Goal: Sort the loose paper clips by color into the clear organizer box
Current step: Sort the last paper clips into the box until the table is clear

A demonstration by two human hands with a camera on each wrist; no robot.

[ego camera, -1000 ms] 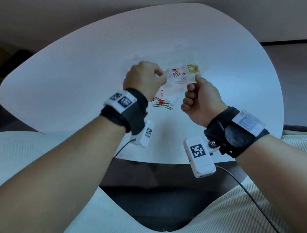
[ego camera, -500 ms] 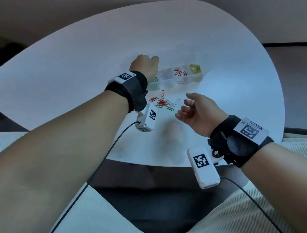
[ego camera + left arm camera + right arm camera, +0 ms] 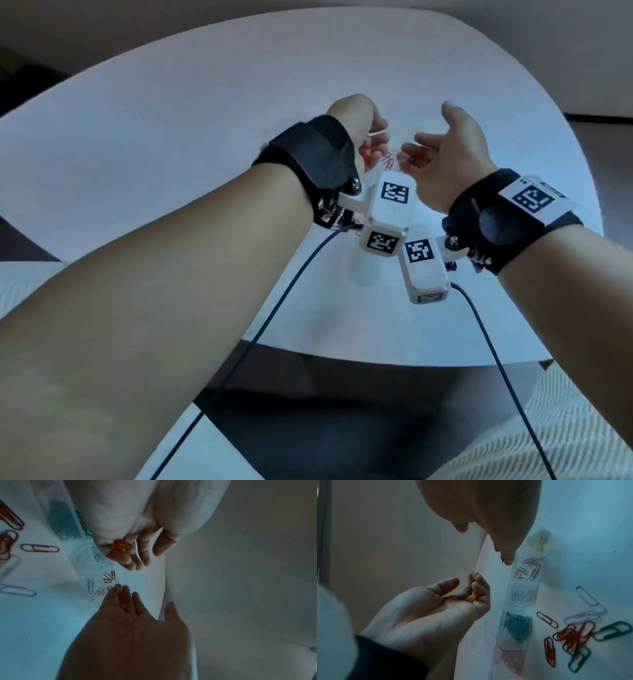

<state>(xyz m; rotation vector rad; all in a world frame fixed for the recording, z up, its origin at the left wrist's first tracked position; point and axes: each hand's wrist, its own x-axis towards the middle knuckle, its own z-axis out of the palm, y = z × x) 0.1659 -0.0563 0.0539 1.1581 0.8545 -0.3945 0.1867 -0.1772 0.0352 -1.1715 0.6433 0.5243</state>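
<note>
Both hands hang above the white table [image 3: 205,120], palms facing each other. My left hand [image 3: 373,137] has its fingers curled round a small bunch of red paper clips [image 3: 120,546]; it also shows as the left hand [image 3: 471,592], palm up. My right hand [image 3: 424,150] is held flat with more red clips [image 3: 124,597] lying on its straight fingers. The clear organizer box [image 3: 506,597] lies on the table beneath the hands, with yellow, mixed, white, green and red compartments. In the head view the hands and wrist cameras hide it.
Loose clips lie beside the box: a red pile [image 3: 571,635], green ones [image 3: 612,630], white ones [image 3: 589,599] and a single red one [image 3: 40,548]. The table's far edge [image 3: 479,555] runs just behind the box. Cables trail from both wrist cameras.
The left hand has left the box and both hands have risen, coming close together above the table. Red clips now sit in both hands.
</note>
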